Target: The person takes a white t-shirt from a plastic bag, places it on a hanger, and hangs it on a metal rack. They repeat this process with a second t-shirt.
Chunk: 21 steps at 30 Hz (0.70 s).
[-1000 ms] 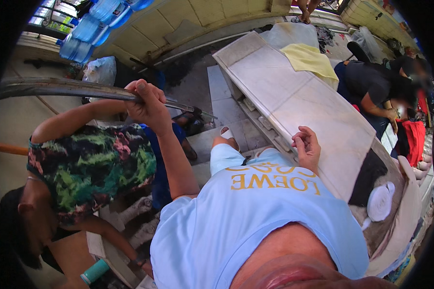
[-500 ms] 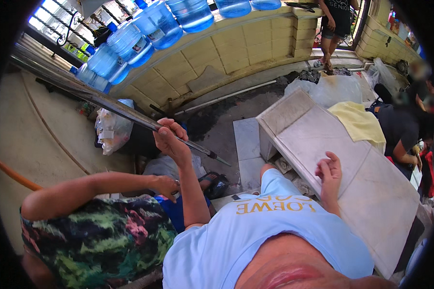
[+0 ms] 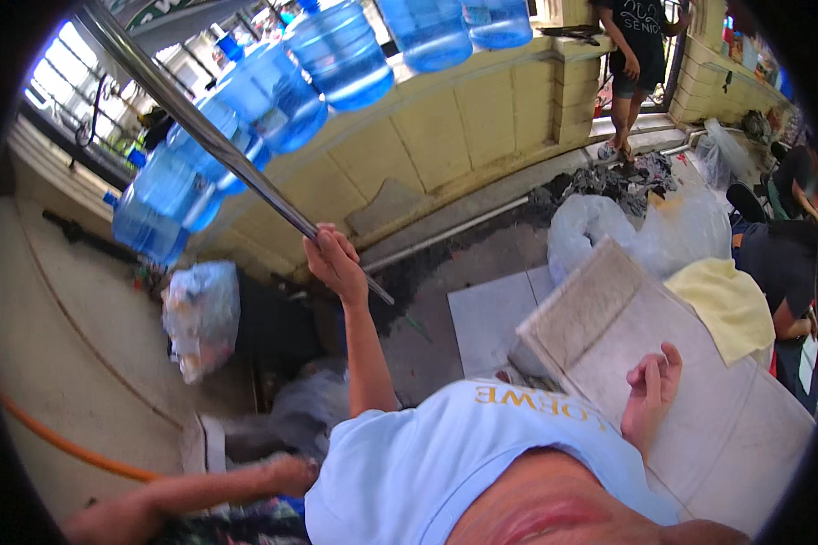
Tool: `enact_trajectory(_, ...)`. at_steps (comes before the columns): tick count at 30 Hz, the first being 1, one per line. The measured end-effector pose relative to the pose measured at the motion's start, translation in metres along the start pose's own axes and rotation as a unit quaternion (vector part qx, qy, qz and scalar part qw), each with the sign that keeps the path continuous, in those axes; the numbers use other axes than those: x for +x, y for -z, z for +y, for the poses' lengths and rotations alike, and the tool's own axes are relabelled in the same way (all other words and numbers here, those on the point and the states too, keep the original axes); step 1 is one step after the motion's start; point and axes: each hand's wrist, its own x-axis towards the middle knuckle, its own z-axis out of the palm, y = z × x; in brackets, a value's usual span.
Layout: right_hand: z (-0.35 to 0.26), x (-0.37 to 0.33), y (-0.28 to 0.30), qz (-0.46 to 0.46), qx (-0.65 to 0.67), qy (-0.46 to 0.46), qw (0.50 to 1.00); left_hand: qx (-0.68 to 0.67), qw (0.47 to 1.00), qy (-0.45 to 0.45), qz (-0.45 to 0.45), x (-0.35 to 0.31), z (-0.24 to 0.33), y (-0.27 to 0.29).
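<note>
My left hand is wrapped round a long shiny metal pole, near its lower end. The pole slants from the upper left down to a tip just right of that hand. My right hand is loosely curled with fingers partly apart and nothing visible in it. It hovers over or rests on a pale tiled slab; I cannot tell which. A yellow cloth drapes over the slab's far edge.
Large blue water jugs line a yellow block wall. A co-worker's forearm is close at my left. Stuffed plastic bags stand at left, clear plastic bags beyond the slab. Other people are at far right.
The pole now stands more steeply, its upper part swung to the right. The co-worker at my left has dropped lower in view. My view has shifted, and my right hand remains by the slab.
</note>
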Motion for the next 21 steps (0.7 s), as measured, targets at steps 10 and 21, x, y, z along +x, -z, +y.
enact_trajectory(10, 0.065, 0.059, -0.029, 0.059, -0.031, -0.056, 0.996, 0.026, 0.983, 0.003, -0.184, 0.136, -0.199, -0.043)
enact_trajectory(21, 0.12, 0.106, -0.041, 0.27, -0.081, 0.071, 0.957, 0.114, 0.96, 0.079, -0.242, 0.332, -0.443, -0.046)
